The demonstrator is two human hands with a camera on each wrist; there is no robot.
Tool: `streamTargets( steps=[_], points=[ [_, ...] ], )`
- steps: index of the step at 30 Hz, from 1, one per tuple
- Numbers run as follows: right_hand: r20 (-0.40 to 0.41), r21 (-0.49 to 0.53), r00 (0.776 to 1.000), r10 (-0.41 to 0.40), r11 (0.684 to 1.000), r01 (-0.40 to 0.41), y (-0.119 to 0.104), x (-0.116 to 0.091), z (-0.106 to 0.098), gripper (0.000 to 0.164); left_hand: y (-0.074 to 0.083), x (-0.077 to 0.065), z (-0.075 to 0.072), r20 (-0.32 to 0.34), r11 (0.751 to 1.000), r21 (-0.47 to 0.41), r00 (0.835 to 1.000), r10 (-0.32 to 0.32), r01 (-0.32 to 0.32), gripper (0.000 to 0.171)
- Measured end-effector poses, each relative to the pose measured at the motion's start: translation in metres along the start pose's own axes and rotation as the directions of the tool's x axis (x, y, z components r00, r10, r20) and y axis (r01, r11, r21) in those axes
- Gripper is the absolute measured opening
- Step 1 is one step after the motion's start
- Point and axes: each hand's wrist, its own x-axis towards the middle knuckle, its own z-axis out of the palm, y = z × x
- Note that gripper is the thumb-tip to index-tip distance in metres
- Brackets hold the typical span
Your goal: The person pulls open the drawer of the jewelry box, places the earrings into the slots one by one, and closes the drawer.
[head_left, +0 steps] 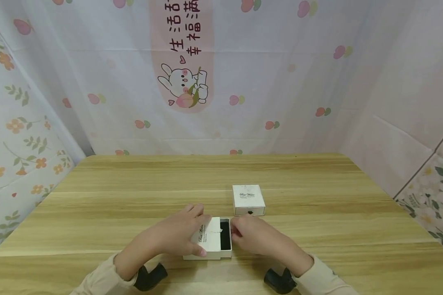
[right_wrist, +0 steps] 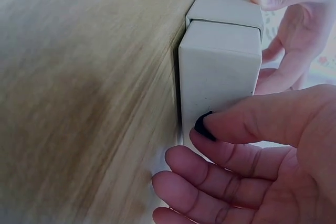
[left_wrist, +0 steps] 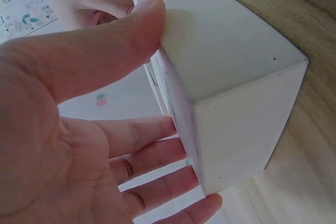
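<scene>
A white drawer-style gift box (head_left: 212, 235) with "Best Wishes" lettering lies on the table, its drawer (head_left: 226, 254) pulled partly out to the right. Black lining (head_left: 225, 236) shows in the opening. My left hand (head_left: 180, 232) holds the outer sleeve (left_wrist: 247, 119), thumb on the near side and fingers across the top toward the far side. With thumb and forefinger, my right hand (head_left: 251, 234) pinches the black ribbon tab (right_wrist: 203, 126) on the drawer's front (right_wrist: 218, 77); the other fingers are loosely curled below it.
Behind the right hand stands a second white gift box (head_left: 248, 197), closed, its black tab (head_left: 250, 212) facing me. Black wrist mounts (head_left: 150, 277) sit under both forearms. The wooden table (head_left: 132, 180) ends at a printed curtain (head_left: 280, 82).
</scene>
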Motion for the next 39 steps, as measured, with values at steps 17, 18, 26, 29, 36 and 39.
streamTargets(
  steps=[17, 18, 26, 29, 36, 39],
  points=[
    [-0.060, -0.005, 0.998, -0.003, 1.000, 0.002, -0.003, 0.001, 0.005, 0.019, -0.007, -0.007, 0.010, -0.068, 0.999, -0.002, 0.997, 0.047, -0.047, 0.073],
    [-0.059, -0.006, 0.998, 0.000, 1.000, 0.000, -0.003, 0.001, 0.005, 0.019, -0.008, -0.008, 0.012, -0.074, 0.999, -0.005, 0.996, 0.049, -0.050, 0.073],
    [-0.073, -0.003, 0.997, -0.012, 1.000, 0.012, -0.003, 0.000, 0.005, 0.019, -0.012, -0.016, 0.023, -0.142, 0.998, -0.050, 0.989, 0.032, -0.039, 0.070],
    [-0.082, 0.004, 0.996, -0.035, 0.999, 0.036, -0.003, 0.001, 0.006, 0.018, -0.011, -0.018, 0.026, -0.182, 0.998, -0.041, 0.983, 0.037, -0.045, 0.067],
    [-0.096, 0.021, 0.992, -0.083, 0.996, 0.086, -0.003, 0.001, 0.006, 0.017, -0.015, -0.023, 0.029, -0.232, 0.992, -0.102, 0.971, 0.051, -0.076, 0.060],
    [-0.099, 0.022, 0.992, -0.081, 0.996, 0.083, -0.003, 0.001, 0.006, 0.017, -0.017, -0.025, 0.028, -0.219, 0.987, -0.138, 0.974, 0.051, -0.082, 0.058]
  ],
)
